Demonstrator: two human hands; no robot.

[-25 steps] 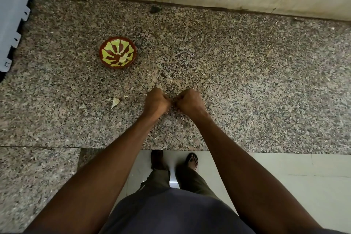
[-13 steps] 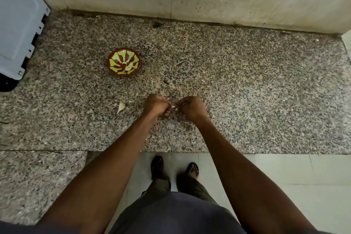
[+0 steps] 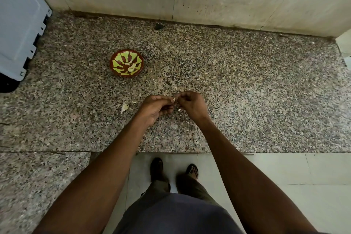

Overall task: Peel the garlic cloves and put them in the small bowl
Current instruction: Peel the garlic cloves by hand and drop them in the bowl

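We see the small bowl (image 3: 126, 63) at the left of the counter (image 3: 247, 100) holding peeled cloves, a loose clove (image 3: 124, 107) nearer us. Our left hand (image 3: 155, 107) and right hand (image 3: 190, 105), earlier knuckles-up fists, now turn up, both pinching one garlic clove (image 3: 174, 99) between them.

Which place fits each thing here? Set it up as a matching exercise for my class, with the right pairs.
Things:
1. small bowl
2. garlic clove
3. loose clove
4. grey crate

Places:
A. pinched between the left hand and right hand
B. far left edge
C. on the counter, left of the hands
D. on the counter, beyond the loose clove

Pairs: 1-D, 2-A, 3-C, 4-B
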